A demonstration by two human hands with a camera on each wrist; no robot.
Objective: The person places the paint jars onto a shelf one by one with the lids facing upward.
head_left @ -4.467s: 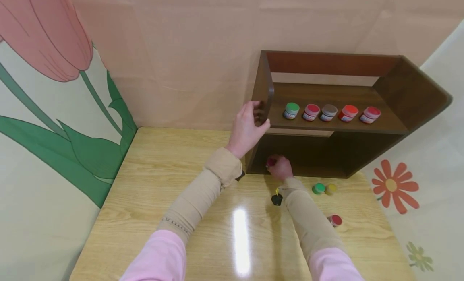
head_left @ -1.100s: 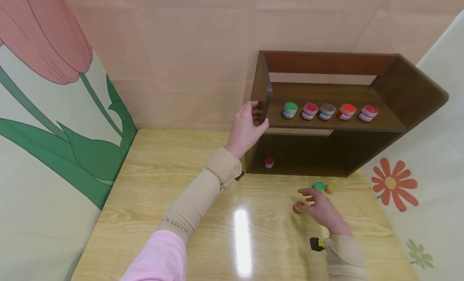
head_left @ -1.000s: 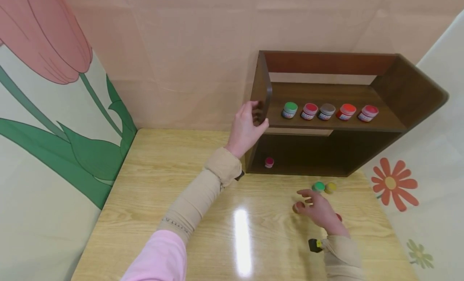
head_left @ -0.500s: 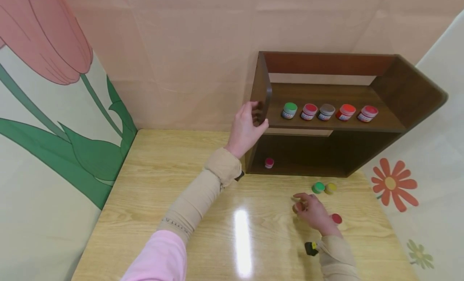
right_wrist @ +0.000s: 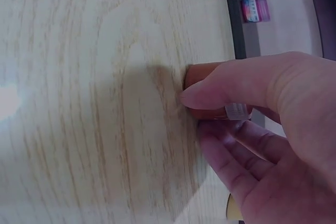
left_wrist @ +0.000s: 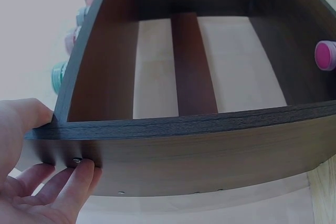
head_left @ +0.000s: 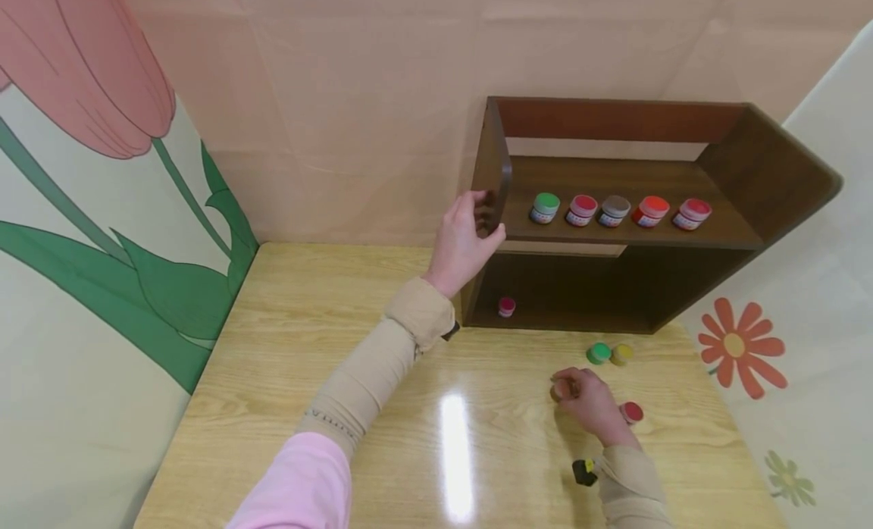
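Note:
My left hand [head_left: 460, 245] grips the left side panel of a dark brown wooden shelf [head_left: 492, 154]. In the left wrist view the thumb lies at the panel's front edge and the fingers [left_wrist: 79, 182] press its outer face. On the table in front of the shelf, my right hand [head_left: 593, 406] pinches a small brown paint jar [right_wrist: 202, 73] between thumb and fingers. The jar's label is partly covered by the hand. A red-lidded jar [head_left: 633, 412] stands just right of that hand. Beyond it are a green-lidded jar [head_left: 599, 353] and a yellow one [head_left: 622, 354], side by side.
Several paint jars stand in a row along the upper shelf board, from a green-lidded one [head_left: 545, 208] at left to a pinkish-red one [head_left: 693, 214] at right. One pink jar [head_left: 506, 307] sits at the lower level's left end. The wooden table [head_left: 307, 302] extends left.
The right hand has left the pink jar on the lower level, come back to the table and closed its fingers round the brown jar. The left hand has stayed on the panel.

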